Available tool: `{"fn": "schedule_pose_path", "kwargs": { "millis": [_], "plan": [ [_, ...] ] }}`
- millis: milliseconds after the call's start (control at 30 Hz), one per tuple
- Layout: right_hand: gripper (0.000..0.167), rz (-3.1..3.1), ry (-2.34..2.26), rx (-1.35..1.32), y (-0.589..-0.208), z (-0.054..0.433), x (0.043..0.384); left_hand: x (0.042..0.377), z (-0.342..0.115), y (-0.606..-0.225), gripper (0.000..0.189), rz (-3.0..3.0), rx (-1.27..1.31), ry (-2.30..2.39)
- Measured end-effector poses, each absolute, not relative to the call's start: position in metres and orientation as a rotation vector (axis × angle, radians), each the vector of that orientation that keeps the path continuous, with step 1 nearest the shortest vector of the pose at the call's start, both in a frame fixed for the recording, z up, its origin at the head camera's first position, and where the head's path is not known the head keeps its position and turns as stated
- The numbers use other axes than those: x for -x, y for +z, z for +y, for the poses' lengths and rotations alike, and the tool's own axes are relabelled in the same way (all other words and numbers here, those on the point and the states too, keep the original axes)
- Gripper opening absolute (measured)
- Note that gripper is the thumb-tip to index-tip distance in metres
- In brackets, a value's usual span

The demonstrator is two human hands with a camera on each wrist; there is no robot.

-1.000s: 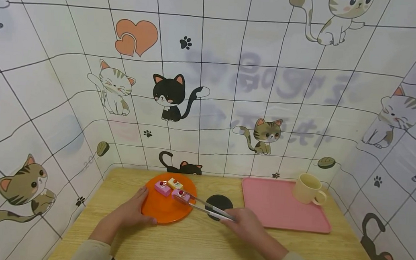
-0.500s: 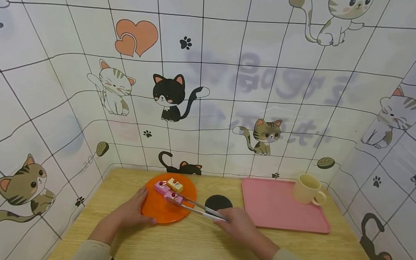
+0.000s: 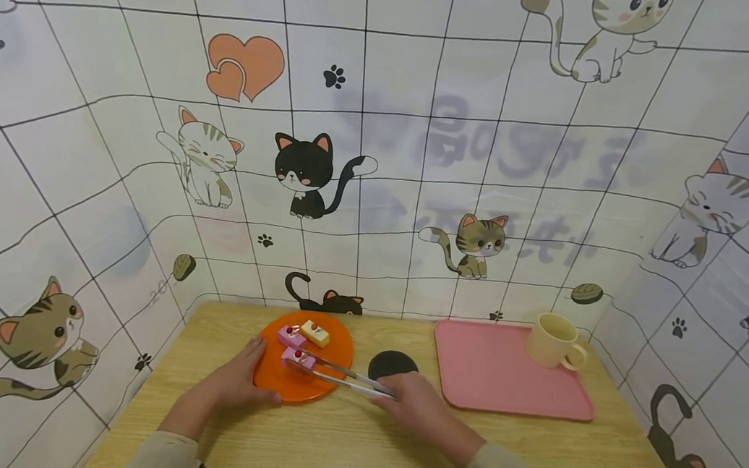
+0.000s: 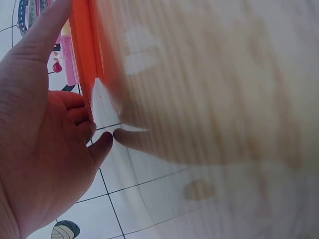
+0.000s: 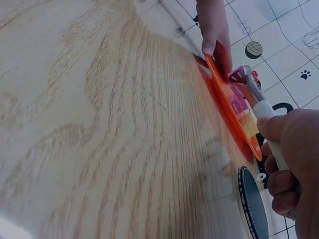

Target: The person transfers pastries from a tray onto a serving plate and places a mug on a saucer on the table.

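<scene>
My left hand (image 3: 237,377) holds the left rim of an orange plate (image 3: 311,393), its thumb at the front edge and its fingers farther back. In the right hand (image 3: 417,407) are metal tongs (image 3: 357,386) with pale handles. Between the tong tips sits a pink toy cake piece (image 3: 297,360) topped with a red cherry, over the plate's middle; I cannot tell whether it touches the plate. Behind it on the plate lie another pink cake piece (image 3: 291,337) and a yellow cake piece (image 3: 315,333). The right wrist view shows the tongs (image 5: 269,127) gripped in curled fingers.
Right of the plate lies a round black coaster (image 3: 393,364), partly under the right hand. A pink tray (image 3: 501,377) stands farther right, bearing a yellow mug (image 3: 552,341) at its back right. Behind the wooden table (image 3: 346,449) rises a cat-patterned wall covering.
The tongs and right hand have moved left and slightly toward me, carrying the front pink cake piece from the plate's right part to its middle. My left hand and the plate stay put.
</scene>
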State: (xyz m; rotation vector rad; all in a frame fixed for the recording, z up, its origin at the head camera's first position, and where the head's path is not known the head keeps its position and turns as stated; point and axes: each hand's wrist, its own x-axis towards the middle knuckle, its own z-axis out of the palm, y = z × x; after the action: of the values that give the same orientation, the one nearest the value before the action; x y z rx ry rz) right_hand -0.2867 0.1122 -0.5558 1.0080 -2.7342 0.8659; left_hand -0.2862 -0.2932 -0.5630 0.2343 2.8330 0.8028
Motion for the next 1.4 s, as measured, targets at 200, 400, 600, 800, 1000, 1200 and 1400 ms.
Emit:
{"fn": "schedule_pose_path", "kwargs": {
  "millis": [200,400,600,800,1000,1200,1400],
  "plan": [
    [0.018,-2.739,0.882,-0.991,-0.560,0.106,0.290,0.286,-0.293,-0.563,0.137,2.828,-0.230,0.804],
    [0.018,-2.737,0.890,-1.001,-0.565,0.100,0.295,0.287,-0.295,-0.565,0.136,2.835,-0.254,0.808],
    [0.017,-2.747,0.906,-1.010,-0.572,0.095,0.300,0.289,-0.298,-0.568,0.137,2.843,-0.296,0.800],
    [0.008,-2.728,0.902,-1.019,-0.571,0.090,0.299,0.291,-0.297,-0.567,0.137,2.840,-0.289,0.806],
    [0.010,-2.732,0.853,-1.019,-0.569,0.086,0.299,0.288,-0.298,-0.566,0.137,2.831,-0.273,0.820],
    [0.011,-2.756,0.831,-1.024,-0.568,0.082,0.301,0.288,-0.298,-0.567,0.137,2.828,-0.272,0.825],
    [0.010,-2.773,0.835,-1.018,-0.569,0.082,0.302,0.289,-0.299,-0.567,0.137,2.826,-0.268,0.834]
  ]
}}
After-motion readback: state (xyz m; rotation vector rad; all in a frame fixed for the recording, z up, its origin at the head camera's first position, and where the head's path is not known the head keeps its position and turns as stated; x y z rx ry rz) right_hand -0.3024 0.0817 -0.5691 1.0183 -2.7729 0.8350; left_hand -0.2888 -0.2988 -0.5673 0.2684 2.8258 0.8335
